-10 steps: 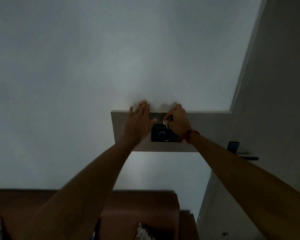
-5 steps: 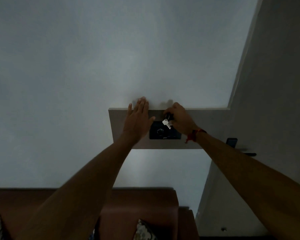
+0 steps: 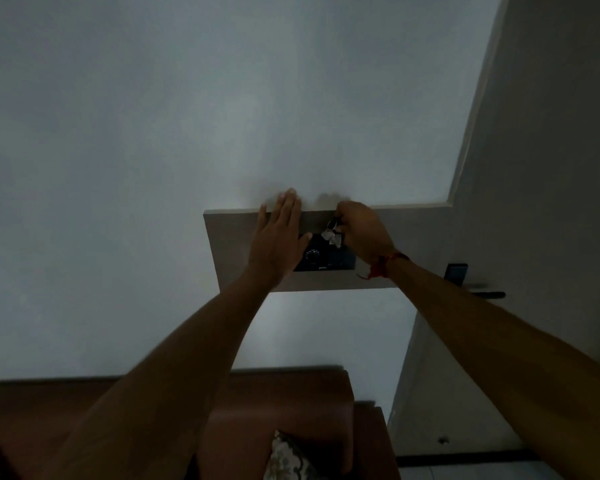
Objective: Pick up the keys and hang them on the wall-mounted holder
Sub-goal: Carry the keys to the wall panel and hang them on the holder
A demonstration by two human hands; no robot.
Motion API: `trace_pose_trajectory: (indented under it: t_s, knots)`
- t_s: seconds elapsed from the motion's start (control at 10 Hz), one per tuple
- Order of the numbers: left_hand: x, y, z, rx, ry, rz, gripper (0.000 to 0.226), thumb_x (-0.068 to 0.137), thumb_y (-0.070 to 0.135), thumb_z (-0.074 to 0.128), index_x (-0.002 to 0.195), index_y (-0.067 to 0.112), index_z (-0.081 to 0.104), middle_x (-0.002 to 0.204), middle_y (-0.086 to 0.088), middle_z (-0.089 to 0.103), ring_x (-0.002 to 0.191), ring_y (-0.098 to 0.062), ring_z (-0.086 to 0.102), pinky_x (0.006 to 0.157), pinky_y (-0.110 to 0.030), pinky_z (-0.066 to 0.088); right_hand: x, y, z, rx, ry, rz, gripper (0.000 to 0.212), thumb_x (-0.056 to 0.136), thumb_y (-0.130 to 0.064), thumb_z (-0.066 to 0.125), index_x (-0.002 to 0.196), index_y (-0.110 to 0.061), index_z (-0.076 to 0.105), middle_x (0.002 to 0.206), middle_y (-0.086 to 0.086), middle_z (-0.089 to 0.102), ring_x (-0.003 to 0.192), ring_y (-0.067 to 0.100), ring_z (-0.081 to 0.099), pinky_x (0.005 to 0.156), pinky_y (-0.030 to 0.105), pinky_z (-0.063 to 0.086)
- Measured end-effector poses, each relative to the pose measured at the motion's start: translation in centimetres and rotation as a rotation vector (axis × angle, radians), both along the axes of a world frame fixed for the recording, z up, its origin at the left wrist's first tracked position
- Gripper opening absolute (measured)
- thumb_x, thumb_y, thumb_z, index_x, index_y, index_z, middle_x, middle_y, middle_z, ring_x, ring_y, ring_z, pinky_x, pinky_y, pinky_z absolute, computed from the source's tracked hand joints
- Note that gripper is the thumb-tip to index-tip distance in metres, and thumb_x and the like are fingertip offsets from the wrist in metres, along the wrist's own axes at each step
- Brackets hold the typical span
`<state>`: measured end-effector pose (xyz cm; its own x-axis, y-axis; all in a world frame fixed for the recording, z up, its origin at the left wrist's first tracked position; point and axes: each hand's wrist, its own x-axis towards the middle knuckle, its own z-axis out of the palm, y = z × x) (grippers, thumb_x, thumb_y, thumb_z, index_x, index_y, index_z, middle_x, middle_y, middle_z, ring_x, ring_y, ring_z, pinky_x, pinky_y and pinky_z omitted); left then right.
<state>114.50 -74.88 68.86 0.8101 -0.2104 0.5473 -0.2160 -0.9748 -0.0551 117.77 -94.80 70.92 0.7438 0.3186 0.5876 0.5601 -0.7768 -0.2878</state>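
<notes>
White wall (image 3: 187,150), dimly lit, fills most of the view. Grey panel (image 3: 412,251) mounted on it, carrying a black switch plate with round dial (image 3: 313,255). Right: grey door (image 3: 551,168) with dark lever handle (image 3: 487,294). Bottom: brown sofa (image 3: 291,410); patterned cushion (image 3: 286,460) on it.

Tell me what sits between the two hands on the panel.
In the head view, the keys dangle from the right hand, with a black dial box below, beside the flat left hand.
</notes>
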Motion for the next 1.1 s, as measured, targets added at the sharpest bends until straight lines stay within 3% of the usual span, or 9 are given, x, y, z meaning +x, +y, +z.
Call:
trace_pose_trajectory:
  t_s: [0.2, 0.3, 0.5, 0.6, 0.9, 1.1]
  knots:
    - [0.2, 0.1, -0.6, 0.010, -0.014, 0.008, 0.078, 0.105, 0.049, 0.041, 0.164, 0.007, 0.012, 0.174, -0.013, 0.004, 0.162, -0.028, 0.006, 0.131, -0.054, 0.011, 0.1, 0.7, -0.7, -0.146, -0.148, -0.021, 0.018, 0.080, 0.006, 0.061, 0.097, -0.001, 0.059, 0.105, 0.020, 0.057, 0.095, 0.032, 0.053, 0.073, 0.042, 0.052]
    - [0.3, 0.1, -0.9, 0.015, -0.013, 0.018, 0.079, 0.105, 0.050, 0.040, 0.164, 0.007, 0.011, 0.174, -0.012, 0.003, 0.162, -0.027, 0.005, 0.131, -0.053, 0.011, 0.1, 0.6, -1.0, -0.125, -0.164, -0.025, 0.019, 0.081, 0.007, 0.061, 0.098, 0.000, 0.060, 0.106, 0.021, 0.058, 0.097, 0.034, 0.053, 0.076, 0.043, 0.053]
    - [0.9, 0.2, -1.8, 0.021, -0.052, 0.042, 0.079, 0.105, 0.051, 0.039, 0.164, 0.007, 0.012, 0.174, -0.012, 0.005, 0.162, -0.027, 0.005, 0.131, -0.055, 0.012, -0.1, 0.6, -0.9, -0.197, -0.183, -0.011, 0.019, 0.081, 0.003, 0.051, 0.099, 0.000, 0.059, 0.104, 0.021, 0.057, 0.093, 0.033, 0.054, 0.068, 0.041, 0.053]
    - [1.1, -0.3, -2.2, 0.020, -0.073, 0.073, 0.077, 0.106, 0.051, 0.036, 0.164, 0.008, 0.011, 0.174, -0.010, 0.004, 0.162, -0.026, 0.005, 0.130, -0.055, 0.014, -0.6, 0.6, -0.7, -0.207, -0.162, 0.001, 0.022, 0.076, -0.003, 0.045, 0.095, 0.000, 0.057, 0.102, 0.021, 0.055, 0.091, 0.034, 0.052, 0.067, 0.042, 0.051]
    - [0.6, -0.4, -1.9, 0.061, -0.050, 0.114, 0.073, 0.107, 0.048, 0.030, 0.165, 0.010, 0.007, 0.175, -0.007, 0.002, 0.162, -0.024, 0.006, 0.130, -0.054, 0.016, -1.2, 0.0, -0.2, -0.248, -0.044, -0.015, 0.029, 0.068, 0.012, 0.048, 0.093, -0.002, 0.052, 0.101, 0.015, 0.051, 0.093, 0.032, 0.049, 0.072, 0.049, 0.051]
    - [-1.2, -1.1, 3.4, 0.066, -0.061, 0.088, 0.075, 0.108, 0.053, 0.026, 0.165, 0.011, 0.001, 0.174, -0.007, -0.005, 0.162, -0.022, -0.002, 0.132, -0.051, 0.006, -2.7, -0.5, 2.3, -0.194, -0.032, -0.050, 0.040, 0.078, 0.004, 0.053, 0.117, -0.003, 0.055, 0.116, 0.011, 0.050, 0.110, 0.029, 0.048, 0.086, 0.042, 0.054]
